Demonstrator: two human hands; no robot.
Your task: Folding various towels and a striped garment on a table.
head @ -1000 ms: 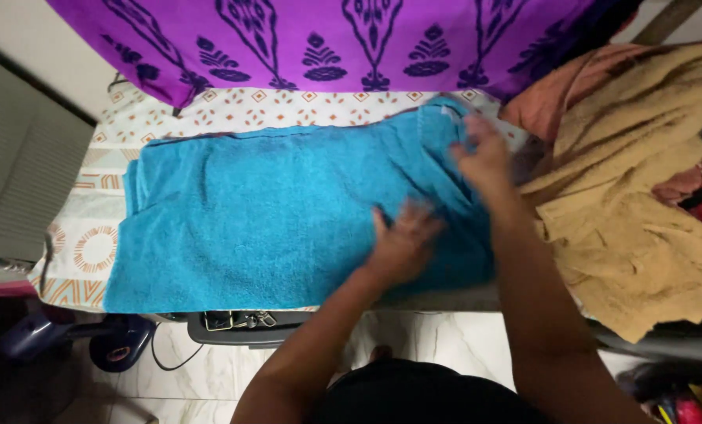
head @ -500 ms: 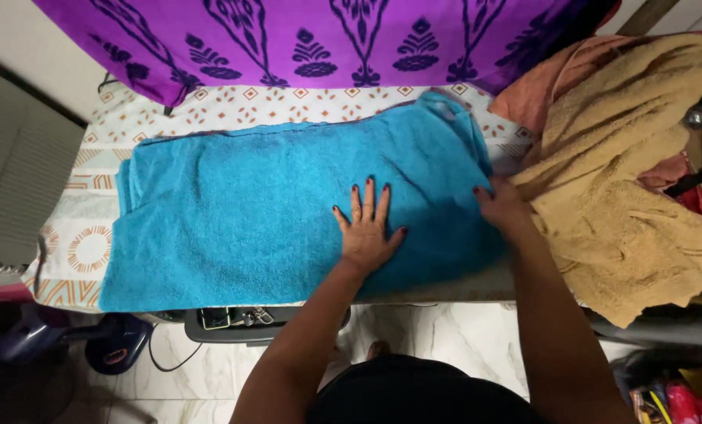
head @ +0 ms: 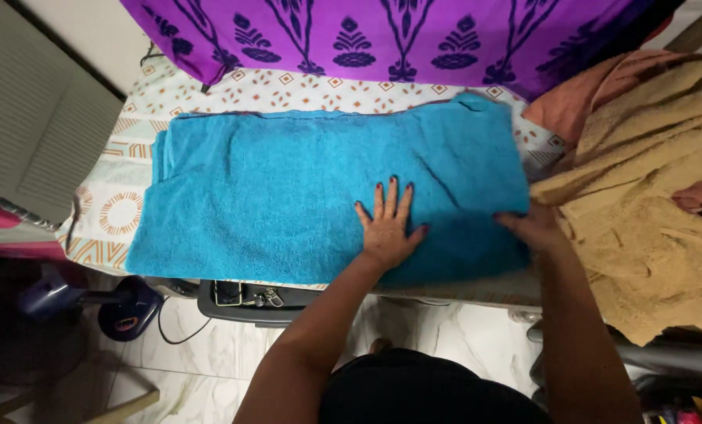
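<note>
One blue towel (head: 288, 196) lies folded and flat across the patterned board cover (head: 272, 90), taking up most of its length. The left hand (head: 386, 228) presses palm-down on the towel near the front edge, fingers spread. The right hand (head: 533, 228) sits at the towel's right end, fingers curled at the edge; whether it pinches the cloth cannot be told. Just right of it is one tan towel (head: 649, 235), heaped with an orange cloth (head: 594, 98) behind. One purple patterned cloth (head: 398, 39) hangs along the far side. Below the board, one dark tray (head: 249, 298) shows over the marble floor (head: 445, 338).
</note>
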